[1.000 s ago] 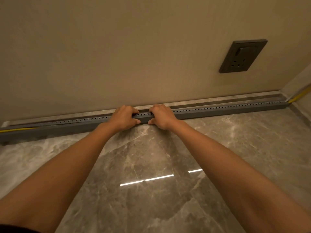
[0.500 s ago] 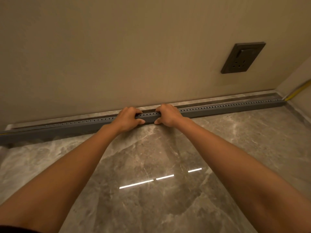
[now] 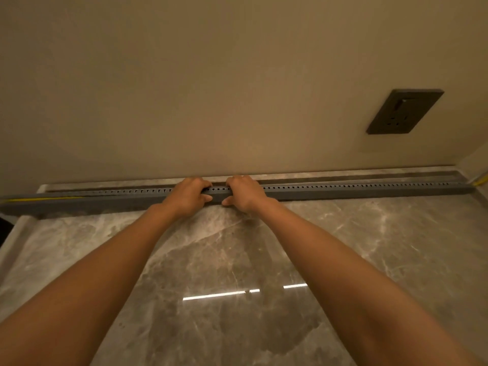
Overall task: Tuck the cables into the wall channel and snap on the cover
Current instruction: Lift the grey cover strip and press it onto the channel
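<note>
A long grey slotted cable channel [image 3: 356, 190] lies along the foot of the beige wall, running across the whole view. My left hand [image 3: 188, 195] and my right hand [image 3: 244, 192] grip it side by side near its middle, fingers curled over the top and thumbs on the front face. A yellow cable [image 3: 39, 199] shows along the channel's top at the far left, and another yellow stretch [image 3: 480, 181] comes out at the right end by the corner. I cannot tell whether a separate cover sits on the channel.
A dark wall socket [image 3: 404, 111] sits on the wall [image 3: 211, 88] above the channel's right part. Glossy marble floor [image 3: 237, 260] spreads in front. A side wall closes the right corner. A pale ledge edge runs down the left.
My hands have shifted slightly along the channel's middle and sit closer together. The view has tilted, and the yellow cable at the left end shows again.
</note>
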### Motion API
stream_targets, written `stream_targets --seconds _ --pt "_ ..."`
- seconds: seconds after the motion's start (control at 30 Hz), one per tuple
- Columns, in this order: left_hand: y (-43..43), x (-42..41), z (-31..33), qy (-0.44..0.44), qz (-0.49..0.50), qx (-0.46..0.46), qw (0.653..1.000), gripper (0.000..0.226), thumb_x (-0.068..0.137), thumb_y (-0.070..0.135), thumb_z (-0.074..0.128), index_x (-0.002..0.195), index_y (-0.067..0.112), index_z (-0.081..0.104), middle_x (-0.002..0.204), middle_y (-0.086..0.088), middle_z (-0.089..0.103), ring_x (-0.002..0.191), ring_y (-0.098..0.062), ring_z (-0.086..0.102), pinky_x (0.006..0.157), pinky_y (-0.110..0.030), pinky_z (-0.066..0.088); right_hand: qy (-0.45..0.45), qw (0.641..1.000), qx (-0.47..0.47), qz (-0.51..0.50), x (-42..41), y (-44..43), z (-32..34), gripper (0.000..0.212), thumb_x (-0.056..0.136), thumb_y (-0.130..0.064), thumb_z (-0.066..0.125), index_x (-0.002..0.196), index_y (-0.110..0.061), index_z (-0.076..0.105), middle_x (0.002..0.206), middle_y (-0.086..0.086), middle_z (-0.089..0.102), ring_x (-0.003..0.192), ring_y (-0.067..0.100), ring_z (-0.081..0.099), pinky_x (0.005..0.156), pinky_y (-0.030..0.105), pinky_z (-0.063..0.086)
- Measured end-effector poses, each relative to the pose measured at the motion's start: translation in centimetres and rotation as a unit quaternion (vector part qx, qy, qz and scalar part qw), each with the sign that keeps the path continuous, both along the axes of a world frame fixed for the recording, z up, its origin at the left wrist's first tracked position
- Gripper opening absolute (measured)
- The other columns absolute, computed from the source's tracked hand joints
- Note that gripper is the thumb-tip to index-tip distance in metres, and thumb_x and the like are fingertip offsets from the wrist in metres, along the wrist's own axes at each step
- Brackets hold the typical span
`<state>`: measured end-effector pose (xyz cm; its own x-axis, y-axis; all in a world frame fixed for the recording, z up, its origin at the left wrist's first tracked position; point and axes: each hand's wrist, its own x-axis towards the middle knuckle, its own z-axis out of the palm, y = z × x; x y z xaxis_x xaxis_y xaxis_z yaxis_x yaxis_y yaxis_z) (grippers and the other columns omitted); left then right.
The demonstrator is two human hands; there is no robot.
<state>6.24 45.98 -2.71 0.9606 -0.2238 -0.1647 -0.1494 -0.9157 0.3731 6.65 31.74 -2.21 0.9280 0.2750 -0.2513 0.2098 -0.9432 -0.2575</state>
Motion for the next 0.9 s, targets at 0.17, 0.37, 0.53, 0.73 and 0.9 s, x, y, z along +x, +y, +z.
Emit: stream_targets --seconds 0.17,0.37,0.53,0.73,0.9 --pt "-0.6 0.1 0.0 -0.008 0.009 0.053 0.999 0.026 0.092 0.014 0.055 0.115 0.003 0.061 0.116 -0.02 0.062 0.108 -0.035 0.055 0.085 -0.038 0.045 -0.028 0.999 -0.003 0.039 0.3 -0.2 -0.2 0.041 0.091 -0.026 0.06 0.124 -0.003 0.052 0.133 0.016 0.053 0.125 0.033 0.045 0.1 0.04 0.041" --pt "-1.1 0.0 0.2 -0.012 0.016 0.073 0.997 0.026 0.092 0.013 0.055 0.115 0.004 0.062 0.115 -0.021 0.062 0.109 -0.037 0.055 0.085 -0.038 0.044 -0.031 0.997 -0.006 0.067 0.8 -0.6 0.1 0.039 0.09 -0.026 0.062 0.122 -0.004 0.055 0.131 0.016 0.055 0.123 0.033 0.049 0.097 0.04 0.044" --pt "-0.8 -0.4 0.4 -0.008 0.032 0.021 0.999 0.027 0.092 0.013 0.057 0.116 0.004 0.061 0.116 -0.019 0.063 0.108 -0.033 0.056 0.088 -0.038 0.045 -0.004 0.999 0.009 0.05 1.0 -0.4 0.3 0.042 0.088 -0.028 0.065 0.12 -0.003 0.057 0.13 0.017 0.057 0.121 0.034 0.051 0.095 0.038 0.046" --pt "1.5 -0.9 0.8 -0.01 0.021 -0.013 1.0 0.031 0.09 0.018 0.06 0.117 0.004 0.062 0.116 -0.018 0.065 0.108 -0.032 0.058 0.091 -0.036 0.045 0.033 0.999 0.04 0.004 0.7 0.4 0.4 0.044 0.085 -0.033 0.067 0.117 -0.005 0.058 0.126 0.016 0.061 0.118 0.033 0.055 0.094 0.038 0.045" --pt "5.7 -1.4 1.4 -0.005 0.055 -0.017 0.998 0.034 0.088 0.022 0.064 0.114 0.001 0.064 0.116 -0.019 0.067 0.106 -0.031 0.06 0.09 -0.036 0.047 0.03 0.998 0.048 -0.006 0.2 2.3 0.3 0.039 0.087 -0.032 0.065 0.115 -0.005 0.059 0.124 0.014 0.061 0.117 0.033 0.054 0.096 0.039 0.043"
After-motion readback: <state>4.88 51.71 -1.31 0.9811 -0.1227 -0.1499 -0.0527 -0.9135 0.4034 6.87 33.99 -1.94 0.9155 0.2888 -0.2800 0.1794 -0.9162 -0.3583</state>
